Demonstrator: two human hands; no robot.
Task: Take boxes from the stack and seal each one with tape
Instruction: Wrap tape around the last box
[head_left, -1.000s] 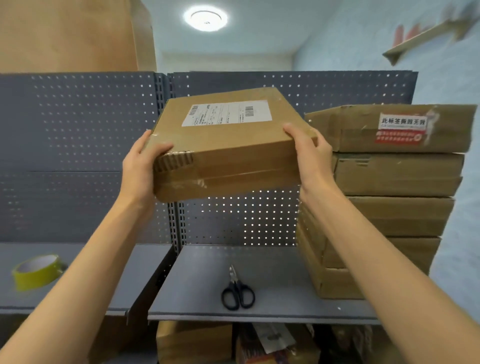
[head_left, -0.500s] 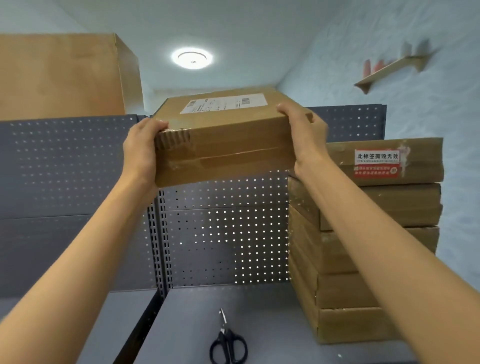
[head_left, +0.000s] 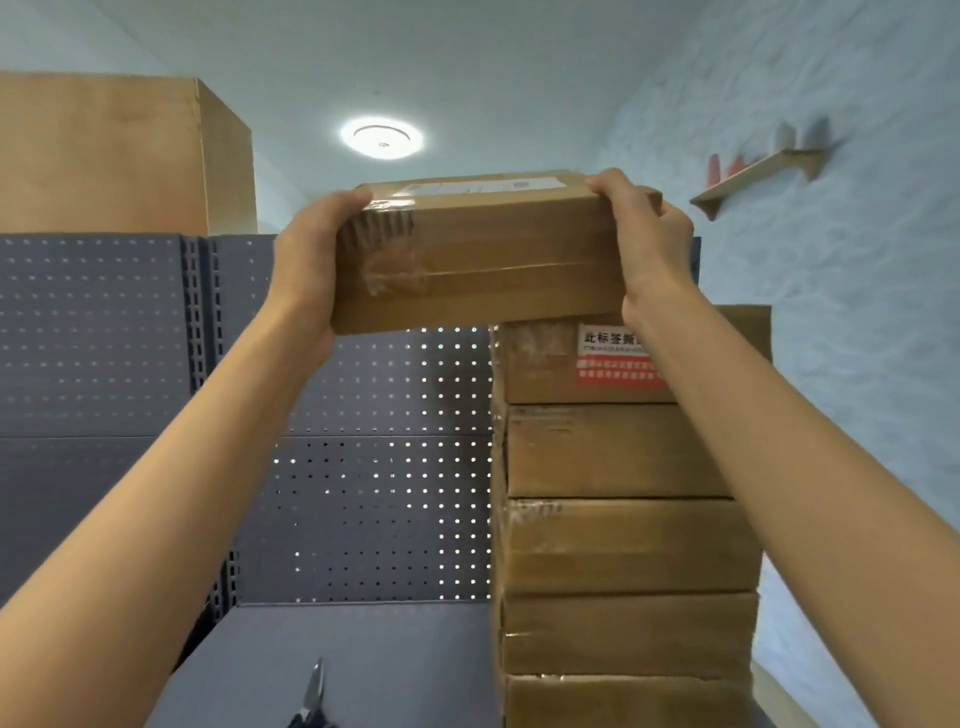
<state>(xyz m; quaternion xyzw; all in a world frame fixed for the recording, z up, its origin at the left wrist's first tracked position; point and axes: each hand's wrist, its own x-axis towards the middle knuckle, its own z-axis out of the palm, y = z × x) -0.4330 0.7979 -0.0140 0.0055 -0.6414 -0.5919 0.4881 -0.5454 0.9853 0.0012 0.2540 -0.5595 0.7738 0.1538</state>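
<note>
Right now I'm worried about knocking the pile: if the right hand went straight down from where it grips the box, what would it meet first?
Probably the top box of the stack, right beneath the right hand and the held box. Depth is unclear, so the hand may sit slightly nearer than the stack.
</note>
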